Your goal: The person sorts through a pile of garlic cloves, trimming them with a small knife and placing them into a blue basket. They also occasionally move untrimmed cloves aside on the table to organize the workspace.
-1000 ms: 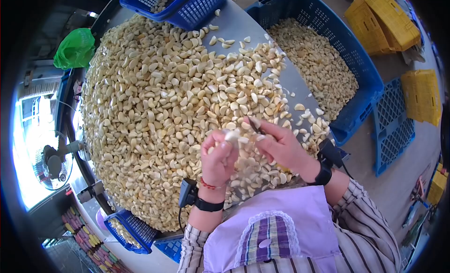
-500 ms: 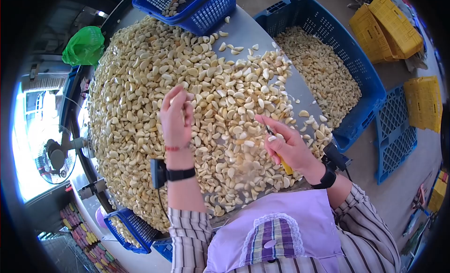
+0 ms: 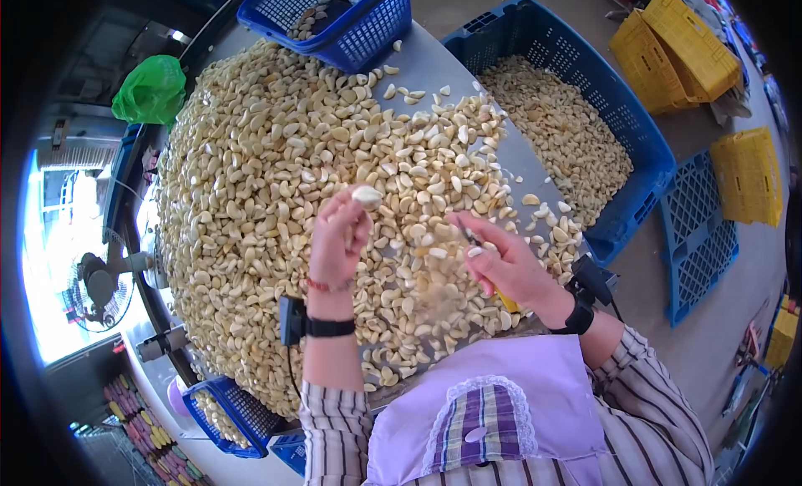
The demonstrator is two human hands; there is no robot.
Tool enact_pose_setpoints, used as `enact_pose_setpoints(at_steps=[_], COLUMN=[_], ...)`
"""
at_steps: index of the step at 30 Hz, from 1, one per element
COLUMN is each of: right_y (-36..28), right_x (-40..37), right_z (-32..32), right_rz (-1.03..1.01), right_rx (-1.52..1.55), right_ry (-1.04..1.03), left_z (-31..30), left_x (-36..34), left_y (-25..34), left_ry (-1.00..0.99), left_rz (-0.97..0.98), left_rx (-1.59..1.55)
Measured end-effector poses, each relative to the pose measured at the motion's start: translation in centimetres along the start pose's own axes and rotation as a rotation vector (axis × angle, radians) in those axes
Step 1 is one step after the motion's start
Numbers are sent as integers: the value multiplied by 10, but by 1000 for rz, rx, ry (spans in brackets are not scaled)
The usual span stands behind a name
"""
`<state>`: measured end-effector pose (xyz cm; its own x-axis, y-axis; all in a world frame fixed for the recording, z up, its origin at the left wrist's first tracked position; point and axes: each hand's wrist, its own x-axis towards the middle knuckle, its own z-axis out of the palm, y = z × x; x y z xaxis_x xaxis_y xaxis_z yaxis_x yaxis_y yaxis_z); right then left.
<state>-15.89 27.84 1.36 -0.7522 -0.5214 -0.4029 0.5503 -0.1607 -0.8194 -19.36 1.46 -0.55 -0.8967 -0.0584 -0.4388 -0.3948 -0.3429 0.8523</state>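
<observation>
A broad heap of pale garlic cloves [image 3: 242, 185] covers the metal table. Above its middle, my left hand [image 3: 341, 231] pinches one whitish clove [image 3: 366, 196] between thumb and fingertips. To the right of it, my right hand [image 3: 505, 265] is closed around a small knife [image 3: 464, 229], whose yellow handle shows below the palm and whose short dark blade points up and left. The two hands are apart, both over the cloves.
A blue basket [image 3: 359, 45] stands at the table's far edge. To the right is a large blue crate [image 3: 660, 144] of cloves, with yellow crates [image 3: 685, 52] beyond. A small blue basket [image 3: 242, 402] and a fan [image 3: 100, 277] are at left.
My left hand has moved right and slightly down, closer to my right hand, and a clove now shows at its fingertips. My right hand has barely moved. The view has shifted slightly.
</observation>
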Motion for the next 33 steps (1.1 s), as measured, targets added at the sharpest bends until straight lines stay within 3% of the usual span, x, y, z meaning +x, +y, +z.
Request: enact_pose_setpoints(at_steps=[2,6,8,10,12,14,16,22,29,31,33], right_y=[-6,-4,-4,-11,-10,-9,-10,-6,-1,-4,-2], right_x=[-3,-8,-12,-19,-23,-27,-30,-39,-42,-44,-44], right_z=[10,26,32,38,40,41,44,46,48,50,52], right_rz=[-4,-131,-143,44,41,35,-31,-49,30,37,32], right_rx=[-94,-236,-288,-130,-151,-168,-208,-249,-104,-31,-38], right_ry=[-29,-146,-173,-229,-239,-244,-218,-167,-168,-230,-201], left_z=[6,27,32,35,41,50,57,54,57,48,43], left_x=[-27,-71,-84,-94,-102,-113,-118,-124,-133,-132,-131], left_y=[-13,-29,-38,-43,-47,-46,-47,-45,-36,-40,-49], left_ry=[-143,-93,-158,-186,-182,-132,-5,-73,-33,-202,-249], left_rz=[55,81,186,182,131,104,201,136,205,154,105], left_rx=[-172,-175,-174,-220,-394,-326,-171,-279,-136,-314,-441])
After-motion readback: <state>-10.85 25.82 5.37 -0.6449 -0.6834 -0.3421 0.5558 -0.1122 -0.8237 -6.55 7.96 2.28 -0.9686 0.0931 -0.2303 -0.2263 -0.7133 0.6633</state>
